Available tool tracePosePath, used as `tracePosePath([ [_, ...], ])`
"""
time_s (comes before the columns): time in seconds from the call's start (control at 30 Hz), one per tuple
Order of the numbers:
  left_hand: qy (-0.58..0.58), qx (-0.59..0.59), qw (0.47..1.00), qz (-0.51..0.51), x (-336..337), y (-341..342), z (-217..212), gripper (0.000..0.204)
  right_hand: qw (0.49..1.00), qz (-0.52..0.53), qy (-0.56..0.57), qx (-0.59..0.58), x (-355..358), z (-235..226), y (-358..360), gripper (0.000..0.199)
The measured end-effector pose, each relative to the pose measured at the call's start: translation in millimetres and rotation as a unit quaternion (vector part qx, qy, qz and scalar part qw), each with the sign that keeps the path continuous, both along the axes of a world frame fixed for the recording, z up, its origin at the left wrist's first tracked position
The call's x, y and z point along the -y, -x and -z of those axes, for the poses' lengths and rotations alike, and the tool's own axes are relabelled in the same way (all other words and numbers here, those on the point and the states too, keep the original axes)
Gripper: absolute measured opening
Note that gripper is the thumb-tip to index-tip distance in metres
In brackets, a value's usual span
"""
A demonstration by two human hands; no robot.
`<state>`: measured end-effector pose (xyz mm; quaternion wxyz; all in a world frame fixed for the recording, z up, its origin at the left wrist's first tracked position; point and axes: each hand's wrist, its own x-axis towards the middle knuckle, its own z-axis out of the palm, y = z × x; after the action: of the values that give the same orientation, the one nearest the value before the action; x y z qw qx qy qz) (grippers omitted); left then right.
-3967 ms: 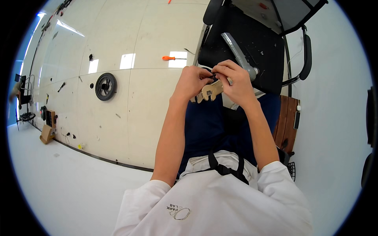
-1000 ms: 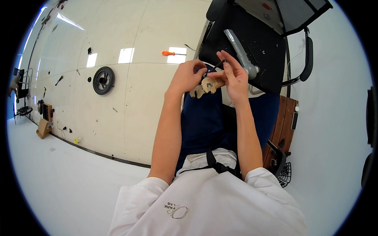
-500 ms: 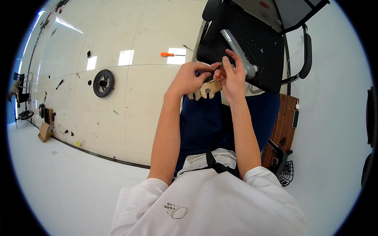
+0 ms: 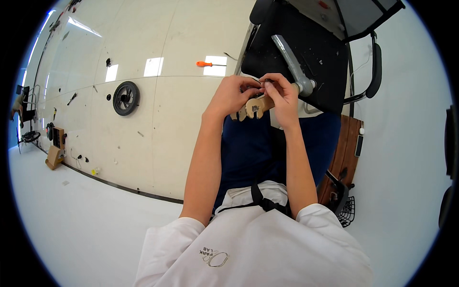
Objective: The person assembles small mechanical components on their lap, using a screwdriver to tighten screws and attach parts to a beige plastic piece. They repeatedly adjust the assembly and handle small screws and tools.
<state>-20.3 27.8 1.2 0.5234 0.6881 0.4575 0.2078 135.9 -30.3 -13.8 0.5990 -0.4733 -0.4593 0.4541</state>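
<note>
My left hand [image 4: 229, 97] and my right hand [image 4: 284, 99] meet fingertip to fingertip above my lap. Each is closed in a pinch; a small dark piece [image 4: 267, 81] shows between the fingertips, too small to name. Just under the hands is a fork-like part [image 4: 256, 109] with tan, slotted, rounded ends. Its middle is partly hidden by my hands. Beyond my right hand, a grey tube [image 4: 289, 55] lies over the black chair seat [image 4: 263, 50], its thick near end close to my fingers. Whether tube and fork are one piece I cannot tell.
On the pale tiled floor to the left lie a black spoked wheel [image 4: 125, 98] and an orange-handled screwdriver [image 4: 203, 64]. Small parts and an open cardboard box [image 4: 56, 155] sit farther left. The chair's armrest [image 4: 376, 71] rises at the right, beside a wooden board [image 4: 348, 143].
My right hand's raised fingers have folded down into a pinch against the left fingertips. The fork ends have shifted slightly right.
</note>
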Motion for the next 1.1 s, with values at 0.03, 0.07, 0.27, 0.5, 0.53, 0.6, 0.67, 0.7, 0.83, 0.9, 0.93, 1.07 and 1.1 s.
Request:
tracePosePath([
  [0.03, 0.006, -0.01, 1.0, 0.0, -0.2, -0.7, -1.9, 0.019, 1.0, -0.002, 0.016, 0.027, 0.6, 0.1, -2.5, 0.014],
  [0.07, 0.001, -0.007, 1.0, 0.003, 0.1, -0.1, -0.8, 0.019, 0.998, -0.003, 0.032, 0.052, 2.1, -0.2, -2.6, 0.014],
  [0.27, -0.02, -0.011, 1.0, -0.006, -1.3, 3.0, 18.6, 0.023, 0.998, 0.046, 0.024, 0.027, 3.3, -13.2, 13.9, 0.026],
  [0.5, -0.024, -0.029, 0.999, -0.001, -1.4, 2.5, 13.7, 0.022, 0.999, 0.003, 0.051, -0.003, 6.2, -18.1, -1.5, 0.04],
  [0.53, -0.025, -0.024, 0.999, 0.0, -1.3, 2.3, 12.9, 0.021, 0.999, -0.004, 0.049, -0.023, 6.8, -16.1, -2.6, 0.039],
  [0.6, -0.03, -0.02, 0.999, -0.007, -2.4, 3.7, 17.6, 0.021, 0.997, -0.023, 0.043, -0.064, 5.5, -9.6, -4.4, 0.038],
  [0.67, -0.037, -0.013, 0.999, -0.015, -4.0, 4.8, 21.8, 0.021, 0.993, -0.014, 0.051, -0.109, 5.2, -4.6, -4.6, 0.036],
  [0.7, -0.041, -0.008, 0.999, -0.019, -5.1, 5.2, 23.1, 0.022, 0.99, -0.009, 0.055, -0.132, 5.4, -2.7, -4.5, 0.035],
  [0.83, -0.028, -0.016, 0.999, -0.025, -5.8, 5.3, 20.7, 0.022, 0.985, 0.025, 0.085, -0.147, 6.6, -3.2, -8.7, 0.032],
  [0.9, -0.031, -0.02, 0.999, -0.016, -4.2, 5.7, 21.1, 0.023, 0.981, 0.06, 0.099, -0.152, 3.5, -9.4, -8.4, 0.031],
  [0.93, -0.032, -0.022, 0.999, -0.011, -3.4, 5.9, 21.3, 0.024, 0.982, 0.071, 0.105, -0.142, 3.2, -7.3, -7.0, 0.029],
  [1.07, -0.01, -0.046, 0.999, 0.003, -2.0, 5.2, 16.3, 0.026, 0.989, 0.106, 0.06, -0.088, 0.9, 4.8, 2.1, 0.025],
  [1.1, -0.014, -0.046, 0.999, 0.004, -3.0, 6.0, 19.6, 0.026, 0.991, 0.112, 0.034, -0.072, 2.6, 7.1, 4.7, 0.023],
])
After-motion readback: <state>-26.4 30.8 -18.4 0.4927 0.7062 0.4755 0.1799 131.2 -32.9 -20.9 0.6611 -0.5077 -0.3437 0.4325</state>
